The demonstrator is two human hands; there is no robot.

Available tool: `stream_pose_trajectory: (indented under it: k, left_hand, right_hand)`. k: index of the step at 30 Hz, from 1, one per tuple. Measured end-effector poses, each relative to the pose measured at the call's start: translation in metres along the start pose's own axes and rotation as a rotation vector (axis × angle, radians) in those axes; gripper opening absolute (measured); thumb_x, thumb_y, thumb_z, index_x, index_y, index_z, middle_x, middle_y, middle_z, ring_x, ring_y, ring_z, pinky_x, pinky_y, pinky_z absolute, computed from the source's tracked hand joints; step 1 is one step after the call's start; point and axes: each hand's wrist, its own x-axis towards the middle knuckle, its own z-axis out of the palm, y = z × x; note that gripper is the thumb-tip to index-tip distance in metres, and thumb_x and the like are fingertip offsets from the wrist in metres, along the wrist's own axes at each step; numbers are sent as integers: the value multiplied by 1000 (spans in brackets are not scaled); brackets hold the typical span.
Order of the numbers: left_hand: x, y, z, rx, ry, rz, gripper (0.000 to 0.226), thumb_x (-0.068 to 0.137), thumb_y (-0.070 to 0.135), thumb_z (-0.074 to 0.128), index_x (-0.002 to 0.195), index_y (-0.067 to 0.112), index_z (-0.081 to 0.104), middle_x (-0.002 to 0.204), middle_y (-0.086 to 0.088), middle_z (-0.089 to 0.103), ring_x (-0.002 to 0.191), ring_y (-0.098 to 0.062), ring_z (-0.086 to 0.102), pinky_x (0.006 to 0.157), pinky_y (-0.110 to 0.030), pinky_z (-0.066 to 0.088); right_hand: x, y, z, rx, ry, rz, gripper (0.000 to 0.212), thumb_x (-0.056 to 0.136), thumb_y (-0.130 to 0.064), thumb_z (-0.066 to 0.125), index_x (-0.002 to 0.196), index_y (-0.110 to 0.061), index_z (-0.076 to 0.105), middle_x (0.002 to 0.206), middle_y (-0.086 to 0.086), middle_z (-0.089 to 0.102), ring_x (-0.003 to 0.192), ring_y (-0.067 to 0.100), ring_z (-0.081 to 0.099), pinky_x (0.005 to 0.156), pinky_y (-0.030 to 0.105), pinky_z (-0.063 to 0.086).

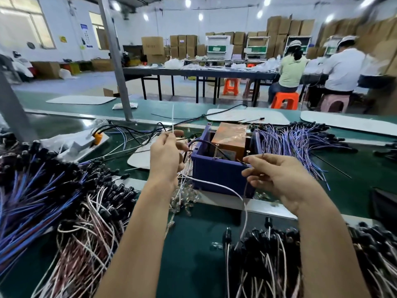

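Left hand: The left hand (166, 155) was raised over the bench (193, 254). Its thumb and forefinger pinched a thin white strip (173, 117), and the other fingers were curled beneath.
White strip: It stood nearly upright, its long axis on the 12-to-6 line. The free tip rose past the fingers toward 12 o'clock.
Right hand: The right hand (277, 175) hung at 3 o'clock from the left, well apart. Its fingertips were closed on a thin dark wire end (262, 156) that poked up toward 12 o'clock.
White wire: A white wire (225, 189) left the underside of the left hand at about 5 o'clock and arched toward 3 o'clock in front of the blue bin (214, 172). It then dropped toward 6 o'clock into the black-capped bundle (268, 244).
Doubt: From where I stood I could not tell whether the dark end in the right hand belonged to that same white wire. The fingers hid the join.
Key relation: The strip lay at 9 o'clock from the dark wire end, and both stood roughly parallel. The left hand already had the strip, so I judged the next move would close the sideways gap over the bin's near wall.
Blue bin: It sat just beyond both hands at 12 o'clock, with an orange box (231, 137) inside.
Around them: Purple wires (296, 140) fanned out at 2 o'clock. Blue wires (32, 201) and pink-and-white wires (86, 233) were heaped at 8 o'clock. Small clear parts (184, 198) lay just below the left wrist.
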Motion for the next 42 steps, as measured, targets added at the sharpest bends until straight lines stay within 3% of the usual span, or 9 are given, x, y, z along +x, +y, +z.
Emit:
stream_pose_trajectory:
  k: [3, 6, 10, 13, 17, 24, 31, 37, 42]
  left_hand:
    - [4, -4, -4, 97, -63, -6, 22, 104, 19, 35, 102, 20, 57, 50, 1, 55, 33, -3, 32, 33, -15, 23]
    - [2, -4, -2, 149, -141, -37, 25, 97, 5, 35, 88, 12, 57, 60, -7, 66, 35, -6, 33, 33, -16, 25]
    - [0, -8, 3, 336, -127, 52, 36, 89, 5, 43, 59, 16, 61, 71, -5, 68, 46, -7, 38, 47, -22, 27]
    - [0, -9, 5, 378, -180, 46, 31, 97, 16, 44, 71, 19, 62, 55, 3, 60, 44, -1, 40, 50, -23, 28]
    - [0, -12, 4, 418, -237, 64, 27, 101, 23, 44, 80, 20, 62, 53, 3, 51, 34, 1, 38, 48, -24, 28]
    - [0, -19, 8, 505, -234, 43, 31, 92, 15, 52, 65, 18, 67, 49, 8, 50, 38, -2, 37, 46, -23, 27]
    - [0, -22, 11, 547, -271, 12, 31, 84, 12, 51, 58, 17, 66, 53, 4, 47, 46, -11, 35, 42, -21, 25]
    - [0, -25, 11, 555, -312, 7, 34, 86, 9, 50, 58, 16, 68, 46, 7, 50, 46, -7, 39, 49, -23, 29]
    - [2, -27, 10, 599, -343, -8, 32, 88, 11, 48, 65, 15, 68, 45, 7, 49, 41, -4, 39, 46, -21, 29]
  right_hand:
    - [4, 4, -2, 81, 26, -42, 20, 95, -8, 54, 84, 5, 65, 68, 17, 70, 59, 20, 69, 54, 21, 57]
    - [9, 11, 0, 60, 39, -39, 28, 98, -7, 48, 80, 7, 64, 72, 20, 68, 61, 23, 68, 58, 22, 59]
    - [18, 24, 5, -86, 117, -14, 34, 102, -11, 42, 79, 5, 60, 60, 17, 64, 40, 15, 59, 42, 18, 50]
    - [24, 34, 9, -171, 154, -1, 39, 104, -14, 37, 76, 3, 56, 57, 18, 59, 31, 12, 51, 35, 17, 42]
    - [28, 42, 17, -178, 146, 29, 40, 104, -13, 35, 73, 4, 54, 57, 19, 57, 30, 14, 50, 33, 18, 40]
    - [33, 52, 25, -276, 160, -10, 38, 103, -16, 40, 74, -2, 58, 51, 10, 59, 32, 10, 48, 35, 17, 36]
    - [38, 54, 28, -293, 189, 34, 32, 96, -12, 41, 69, -9, 58, 50, 5, 62, 44, 17, 49, 51, 26, 34]
    - [38, 56, 25, -322, 206, -27, 33, 96, -4, 38, 71, -8, 58, 53, 5, 63, 40, 12, 48, 48, 21, 35]
    - [39, 58, 25, -373, 213, -78, 36, 98, -5, 39, 69, -11, 59, 53, 4, 63, 41, 12, 48, 61, 32, 44]
